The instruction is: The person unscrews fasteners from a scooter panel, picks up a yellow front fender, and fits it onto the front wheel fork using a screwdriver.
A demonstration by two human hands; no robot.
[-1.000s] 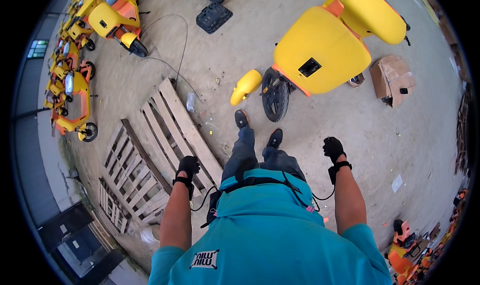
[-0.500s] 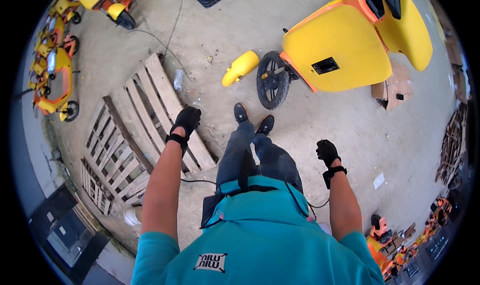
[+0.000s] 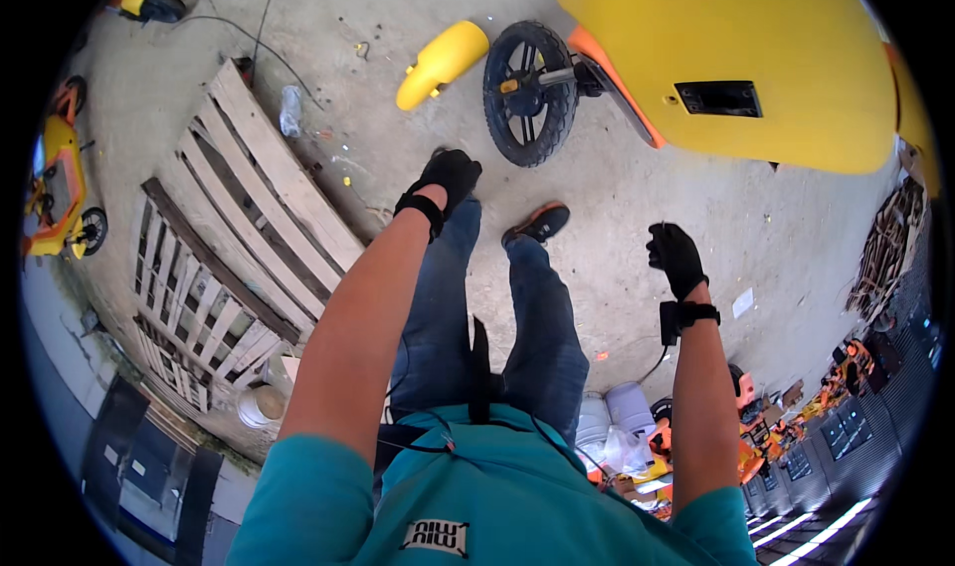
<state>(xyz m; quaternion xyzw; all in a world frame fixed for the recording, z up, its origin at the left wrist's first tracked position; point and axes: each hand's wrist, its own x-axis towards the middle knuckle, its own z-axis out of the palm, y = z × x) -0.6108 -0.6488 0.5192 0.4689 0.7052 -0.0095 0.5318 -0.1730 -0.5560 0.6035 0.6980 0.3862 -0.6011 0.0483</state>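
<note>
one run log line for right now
left black-gloved hand: curled | right black-gloved hand: curled | held: nothing visible | ahead: curved yellow fender, black spoked wheel, big yellow scooter

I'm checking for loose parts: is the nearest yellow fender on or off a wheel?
Off: the yellow fender lies on the floor beside the wheel.

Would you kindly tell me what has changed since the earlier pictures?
The left hand has swung forward and rightward, off the view of the wooden pallet. The person has come nearer the yellow scooter, which looks larger. Nothing was visibly grasped or released. The yellow fender still lies beside the scooter's front wheel; the right hand remains off to the right.
</note>
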